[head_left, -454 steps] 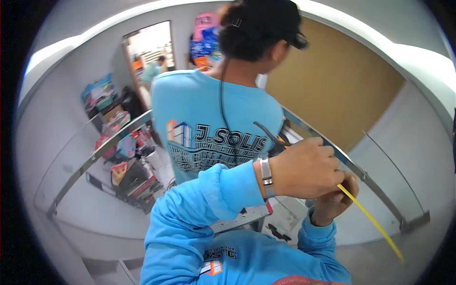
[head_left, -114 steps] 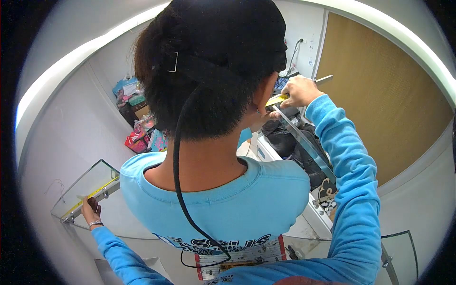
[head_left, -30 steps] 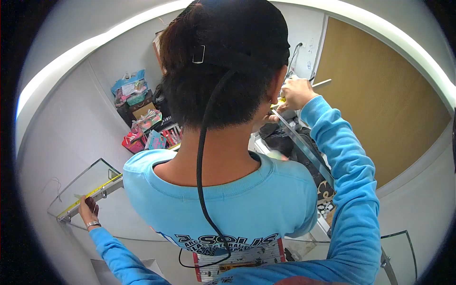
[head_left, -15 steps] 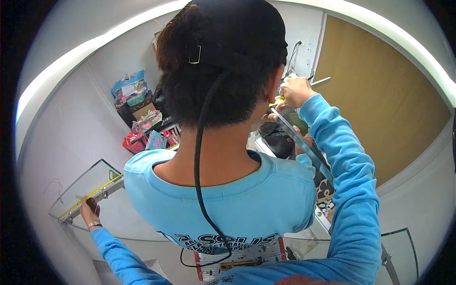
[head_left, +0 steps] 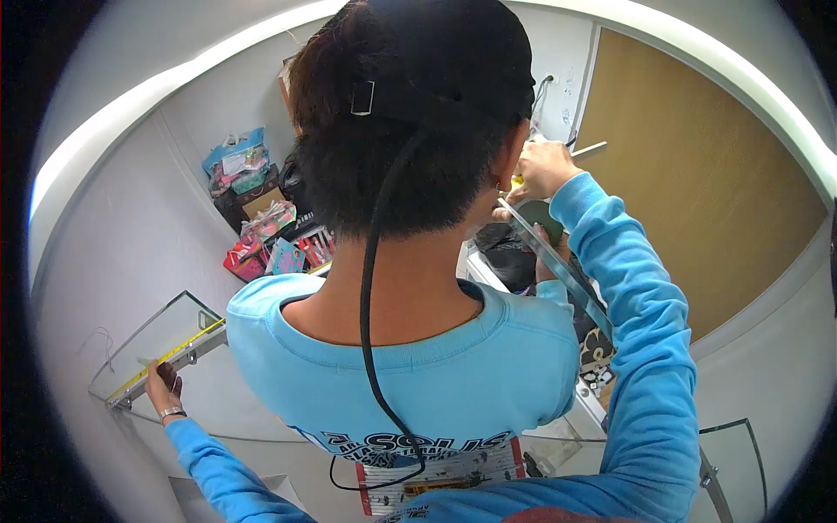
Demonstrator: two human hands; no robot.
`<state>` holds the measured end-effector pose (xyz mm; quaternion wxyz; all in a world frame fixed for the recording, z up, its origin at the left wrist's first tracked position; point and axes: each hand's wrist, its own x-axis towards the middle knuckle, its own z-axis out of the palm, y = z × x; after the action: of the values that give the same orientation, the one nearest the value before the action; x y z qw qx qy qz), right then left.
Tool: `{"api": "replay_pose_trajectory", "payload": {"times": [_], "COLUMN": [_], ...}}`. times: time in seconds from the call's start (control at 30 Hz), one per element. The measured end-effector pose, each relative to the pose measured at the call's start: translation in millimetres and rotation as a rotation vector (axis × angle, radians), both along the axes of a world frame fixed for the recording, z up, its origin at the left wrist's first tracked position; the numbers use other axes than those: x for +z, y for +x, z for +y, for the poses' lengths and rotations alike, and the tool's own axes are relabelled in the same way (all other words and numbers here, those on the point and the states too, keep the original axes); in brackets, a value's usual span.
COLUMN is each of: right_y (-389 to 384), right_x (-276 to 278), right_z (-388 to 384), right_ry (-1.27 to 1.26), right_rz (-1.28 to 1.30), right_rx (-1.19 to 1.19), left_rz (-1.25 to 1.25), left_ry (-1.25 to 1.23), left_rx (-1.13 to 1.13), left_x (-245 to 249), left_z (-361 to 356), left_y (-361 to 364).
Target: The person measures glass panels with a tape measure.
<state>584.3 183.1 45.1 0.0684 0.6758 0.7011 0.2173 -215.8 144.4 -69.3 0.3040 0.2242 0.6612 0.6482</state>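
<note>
My left hand (head_left: 164,388), at the far left, has its fingers closed at the edge of a metal rail (head_left: 202,347). A yellow tape measure (head_left: 186,349) lies stretched along that rail, under its fingertips. Beside the rail stands a clear glass panel (head_left: 157,327). At the upper right, my right hand (head_left: 547,167) is closed on a yellow piece of the tape measure, partly hidden behind a co-worker's head. Just below it a flat metal bar (head_left: 558,266) slants down to the right. Another person's fingers and hand (head_left: 551,261) show by this bar.
A co-worker in a blue shirt (head_left: 410,375) and black cap fills the middle, between my arms. Bags and colourful packages (head_left: 261,235) are piled at the back left. A wooden door (head_left: 697,174) stands at the right, with another glass panel (head_left: 739,462) below.
The co-worker's head has shifted slightly to the right. Their hand near the slanting bar has moved a little. Both of my hands stay nearly where they were.
</note>
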Motion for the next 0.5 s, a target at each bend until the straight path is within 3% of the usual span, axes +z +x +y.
{"api": "replay_pose_trajectory", "payload": {"times": [0.5], "right_y": [2.9], "right_x": [-3.0], "right_z": [3.8], "right_ry": [0.022], "right_rz": [-0.002], "right_rx": [0.04], "left_rz": [-0.004], "left_ry": [-0.005], "left_rx": [0.031], "left_x": [0.4], "left_z": [-0.2], "left_y": [0.2]}}
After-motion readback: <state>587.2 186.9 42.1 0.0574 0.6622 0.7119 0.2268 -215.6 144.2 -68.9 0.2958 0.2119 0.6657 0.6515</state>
